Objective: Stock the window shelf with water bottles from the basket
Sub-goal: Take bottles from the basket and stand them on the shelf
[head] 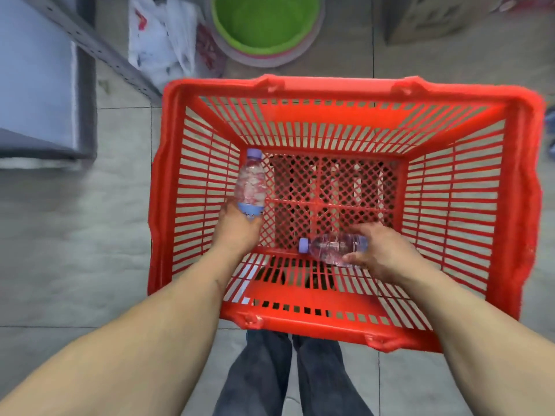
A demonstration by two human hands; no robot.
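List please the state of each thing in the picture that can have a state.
Left hand: shut on left bottle.
Left bottle: capped, cap pointing away.
Right hand: shut on right bottle.
Right bottle: capped, lying sideways.
Red basket: no other bottles visible.
Green basin: empty.

A red slatted plastic basket [345,88] is seen from above on the tiled floor, its lattice bottom otherwise bare. One clear water bottle [250,183] with a pale purple cap and blue label is held by its lower end in the left hand [237,226] near the basket's left wall, cap pointed away. A second bottle [330,249], lying on its side with its cap to the left, is gripped by the right hand [381,250] just above the near wall.
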